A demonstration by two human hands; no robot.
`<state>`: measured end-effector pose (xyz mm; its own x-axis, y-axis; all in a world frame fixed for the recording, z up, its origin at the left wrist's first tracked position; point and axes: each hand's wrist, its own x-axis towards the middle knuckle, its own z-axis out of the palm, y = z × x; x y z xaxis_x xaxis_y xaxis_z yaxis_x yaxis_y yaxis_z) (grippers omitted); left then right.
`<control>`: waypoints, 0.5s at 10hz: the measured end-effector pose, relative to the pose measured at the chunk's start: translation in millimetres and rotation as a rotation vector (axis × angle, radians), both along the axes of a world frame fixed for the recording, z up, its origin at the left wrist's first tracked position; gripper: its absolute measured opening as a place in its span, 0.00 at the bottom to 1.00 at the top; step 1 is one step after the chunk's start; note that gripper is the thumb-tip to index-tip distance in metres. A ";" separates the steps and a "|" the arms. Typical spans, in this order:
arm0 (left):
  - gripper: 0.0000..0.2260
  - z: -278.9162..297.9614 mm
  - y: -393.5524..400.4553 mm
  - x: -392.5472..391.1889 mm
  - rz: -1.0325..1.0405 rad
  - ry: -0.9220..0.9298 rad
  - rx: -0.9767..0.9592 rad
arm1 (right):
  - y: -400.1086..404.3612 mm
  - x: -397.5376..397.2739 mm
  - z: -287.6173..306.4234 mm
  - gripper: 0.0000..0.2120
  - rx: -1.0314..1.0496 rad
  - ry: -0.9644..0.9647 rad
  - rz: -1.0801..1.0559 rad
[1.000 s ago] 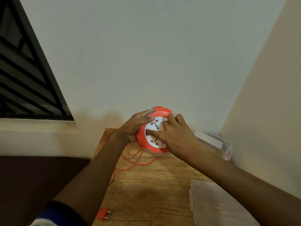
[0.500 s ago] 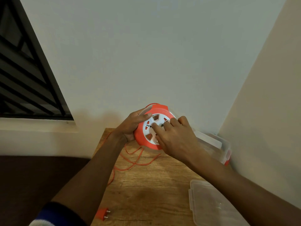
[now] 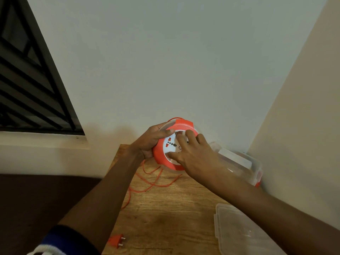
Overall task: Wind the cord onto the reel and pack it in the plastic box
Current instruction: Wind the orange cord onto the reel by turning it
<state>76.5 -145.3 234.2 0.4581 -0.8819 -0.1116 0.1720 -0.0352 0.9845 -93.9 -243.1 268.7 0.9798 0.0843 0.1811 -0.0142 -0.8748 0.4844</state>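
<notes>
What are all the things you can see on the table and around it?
reel: one, orange with a white face, held up over the far end of the table
cord: one, orange, loose loops on the table under the reel
plug: one, orange with two pins, near left edge of the table
box: one, clear plastic, far right corner by the wall
lid: one, clear, near right of the table
table: one, brown wood
window: one, dark bars, upper left
left hand: grips the reel's left rim
right hand: fingers on the reel's white face
</notes>
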 end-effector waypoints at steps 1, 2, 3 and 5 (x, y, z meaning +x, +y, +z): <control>0.10 2.9 -0.5 -4.8 0.033 -0.011 -0.030 | -1.1 5.9 -0.2 0.25 -0.057 0.022 0.003; 0.08 3.2 -0.2 -6.2 0.114 0.008 -0.047 | -2.5 8.2 1.5 0.30 -0.061 0.016 -0.037; 0.08 5.2 3.1 -7.8 0.112 -0.006 -0.035 | 1.1 8.4 1.9 0.30 -0.006 -0.043 -0.118; 0.07 8.7 2.7 -11.0 0.096 -0.014 -0.028 | 1.5 16.7 -7.2 0.29 0.023 -0.163 -0.089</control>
<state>65.5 -142.7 242.9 0.5417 -0.8367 -0.0805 0.1594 0.0083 0.9872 -77.2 -241.7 261.4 0.9408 -0.0074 0.3390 -0.1688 -0.8772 0.4494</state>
